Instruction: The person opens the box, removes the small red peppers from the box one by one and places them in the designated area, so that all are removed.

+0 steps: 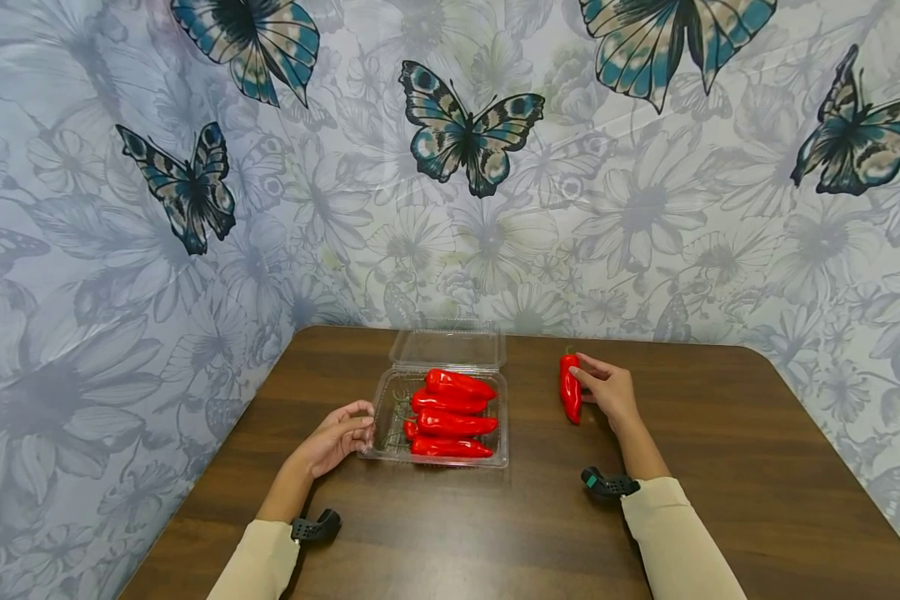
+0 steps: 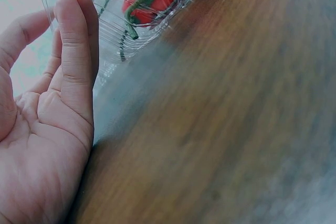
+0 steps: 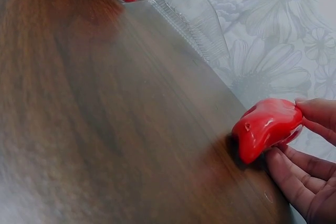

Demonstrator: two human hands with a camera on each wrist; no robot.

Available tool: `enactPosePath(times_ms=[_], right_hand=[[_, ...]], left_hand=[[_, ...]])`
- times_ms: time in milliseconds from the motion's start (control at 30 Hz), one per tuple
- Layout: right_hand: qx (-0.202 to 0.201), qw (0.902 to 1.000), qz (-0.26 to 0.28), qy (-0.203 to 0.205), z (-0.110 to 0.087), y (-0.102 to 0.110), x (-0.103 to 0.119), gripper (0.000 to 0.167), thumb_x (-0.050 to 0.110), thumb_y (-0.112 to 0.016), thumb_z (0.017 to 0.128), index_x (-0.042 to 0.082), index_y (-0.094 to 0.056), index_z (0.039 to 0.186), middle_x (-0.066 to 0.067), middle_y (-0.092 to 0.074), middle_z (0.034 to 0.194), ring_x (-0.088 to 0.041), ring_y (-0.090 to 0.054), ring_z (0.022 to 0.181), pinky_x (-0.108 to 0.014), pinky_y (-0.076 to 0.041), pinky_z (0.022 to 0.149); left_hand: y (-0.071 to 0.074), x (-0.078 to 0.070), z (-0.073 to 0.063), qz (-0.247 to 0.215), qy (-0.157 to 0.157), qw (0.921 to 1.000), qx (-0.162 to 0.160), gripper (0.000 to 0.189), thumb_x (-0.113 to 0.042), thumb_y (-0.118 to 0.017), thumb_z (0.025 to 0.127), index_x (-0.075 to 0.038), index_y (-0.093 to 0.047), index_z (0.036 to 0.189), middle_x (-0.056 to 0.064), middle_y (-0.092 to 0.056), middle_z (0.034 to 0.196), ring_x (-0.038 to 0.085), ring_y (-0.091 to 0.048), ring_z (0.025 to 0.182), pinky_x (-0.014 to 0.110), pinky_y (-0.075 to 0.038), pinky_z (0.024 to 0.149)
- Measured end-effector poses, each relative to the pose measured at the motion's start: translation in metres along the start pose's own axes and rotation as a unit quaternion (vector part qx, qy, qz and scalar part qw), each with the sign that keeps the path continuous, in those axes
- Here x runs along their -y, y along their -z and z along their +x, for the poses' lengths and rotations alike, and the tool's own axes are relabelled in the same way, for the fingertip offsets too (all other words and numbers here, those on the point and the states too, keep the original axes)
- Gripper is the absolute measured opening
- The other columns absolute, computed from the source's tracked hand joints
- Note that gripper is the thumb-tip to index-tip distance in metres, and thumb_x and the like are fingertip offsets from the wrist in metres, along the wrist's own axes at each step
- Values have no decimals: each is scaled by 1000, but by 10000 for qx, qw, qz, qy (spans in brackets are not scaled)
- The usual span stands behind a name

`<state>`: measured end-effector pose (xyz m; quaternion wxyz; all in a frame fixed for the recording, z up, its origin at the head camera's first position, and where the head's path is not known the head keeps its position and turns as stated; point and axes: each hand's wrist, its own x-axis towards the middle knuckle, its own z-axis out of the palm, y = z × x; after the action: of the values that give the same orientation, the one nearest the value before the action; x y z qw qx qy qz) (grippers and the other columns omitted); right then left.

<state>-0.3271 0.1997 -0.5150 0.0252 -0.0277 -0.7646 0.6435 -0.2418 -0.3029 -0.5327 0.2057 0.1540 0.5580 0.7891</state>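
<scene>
A clear plastic clamshell container lies on the table with its lid tipped back. Several glossy red peppers with green stems are stacked crosswise inside it. My left hand is at the container's left side, thumb and fingertips pinching its rim; the left wrist view shows the fingers against the clear plastic. To the right of the container, my right hand pinches a single red pepper between thumb and fingers. That pepper points stem away from me, low over or touching the table; I cannot tell which.
The brown wooden table has a rounded far right corner. Behind it hangs a wall covering with grey flowers and blue butterflies. Each wrist wears a black band.
</scene>
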Motion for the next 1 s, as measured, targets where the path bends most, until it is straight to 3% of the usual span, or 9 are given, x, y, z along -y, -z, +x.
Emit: enactPosePath(times_ms=[400, 733, 1000], right_hand=[[-38, 9999, -124, -64, 2, -2, 0, 48, 23, -73, 96, 6, -61, 139, -16, -67, 115, -2, -67, 80, -28, -60, 66], [6, 9998, -203, -50, 2, 0, -1, 40, 15, -69, 98, -5, -63, 132, -21, -69, 121, -3, -67, 77, -28, -60, 71], [-78, 9992, -374, 78, 0, 5, 13, 42, 20, -71, 97, -6, -64, 130, -25, -66, 126, -6, -68, 88, -33, -61, 74]], left_hand=[[1, 0, 0, -1, 40, 9999, -161, 28, 5, -36, 106, -12, -57, 109, -1, -66, 84, 13, -67, 74, 24, -58, 69], [0, 0, 0, -3, 72, 9999, -70, 26, 3, -35, 107, -12, -56, 110, -1, -66, 85, 12, -67, 74, 25, -58, 70], [1, 1, 0, -74, 26, 10000, 1, 27, 5, -34, 107, -10, -55, 111, 0, -67, 85, 13, -68, 74, 25, -59, 70]])
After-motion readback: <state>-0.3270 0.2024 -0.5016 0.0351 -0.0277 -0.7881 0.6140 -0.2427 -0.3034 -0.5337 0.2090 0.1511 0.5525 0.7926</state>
